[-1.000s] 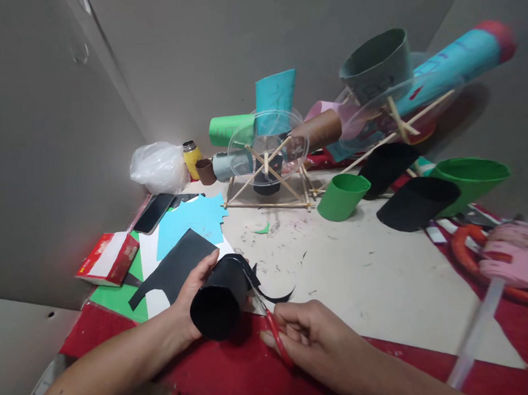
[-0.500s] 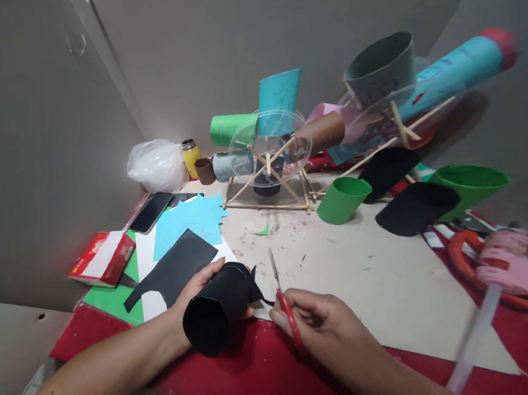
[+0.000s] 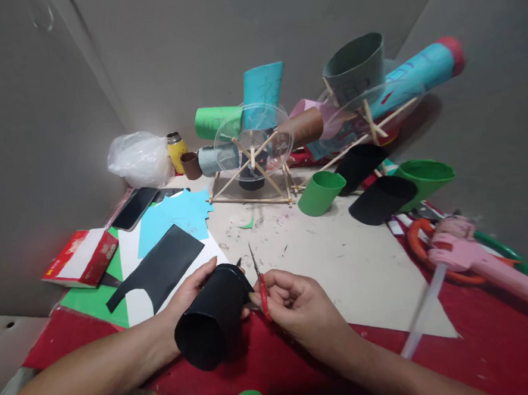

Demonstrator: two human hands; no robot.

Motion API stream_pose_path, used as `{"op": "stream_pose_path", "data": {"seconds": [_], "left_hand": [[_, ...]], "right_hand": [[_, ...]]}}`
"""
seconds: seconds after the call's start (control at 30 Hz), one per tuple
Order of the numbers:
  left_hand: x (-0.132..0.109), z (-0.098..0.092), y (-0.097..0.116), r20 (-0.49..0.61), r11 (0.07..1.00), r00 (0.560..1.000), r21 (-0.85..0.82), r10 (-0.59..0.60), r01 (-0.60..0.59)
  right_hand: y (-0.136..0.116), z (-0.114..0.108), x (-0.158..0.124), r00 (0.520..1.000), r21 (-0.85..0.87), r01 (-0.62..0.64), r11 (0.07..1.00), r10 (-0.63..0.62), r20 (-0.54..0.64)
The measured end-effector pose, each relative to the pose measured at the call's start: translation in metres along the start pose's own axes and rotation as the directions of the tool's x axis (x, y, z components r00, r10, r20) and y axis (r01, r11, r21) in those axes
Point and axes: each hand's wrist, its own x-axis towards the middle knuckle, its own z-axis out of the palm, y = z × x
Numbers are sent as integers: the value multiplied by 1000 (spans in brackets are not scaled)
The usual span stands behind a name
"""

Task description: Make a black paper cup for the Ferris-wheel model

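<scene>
My left hand point(image 3: 187, 297) is wrapped round a black paper tube point(image 3: 212, 314), whose open end faces me. A narrow black flap point(image 3: 248, 294) sticks out from the tube's far end. My right hand point(image 3: 292, 297) is closed on scissors point(image 3: 263, 290) with red handles, their blades pointing up and away from me. Its fingertips are close beside the flap and seem to touch it. A cut sheet of black paper point(image 3: 161, 266) lies to the left of the tube, partly over white paper and a jagged blue sheet point(image 3: 175, 215).
A stick-framed wheel with coloured paper tubes point(image 3: 252, 156) stands at the back. Green point(image 3: 321, 194) and black point(image 3: 383, 199) tubes stand to its right, near a pink glue gun point(image 3: 455, 245). A phone point(image 3: 135, 209) and a red box point(image 3: 80, 258) lie left.
My right hand with the scissors has come closer to the tube. The black strip that stretched between them now shows shorter. The whole view has shifted, so things appear further left.
</scene>
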Motion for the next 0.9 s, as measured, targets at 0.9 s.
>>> {"op": "stream_pose_path", "data": {"seconds": [0.9], "left_hand": [[-4, -19, 19, 221, 998, 974, 36, -48, 41]], "right_hand": [[-1, -16, -8, 985, -133, -51, 990, 72, 159]]}}
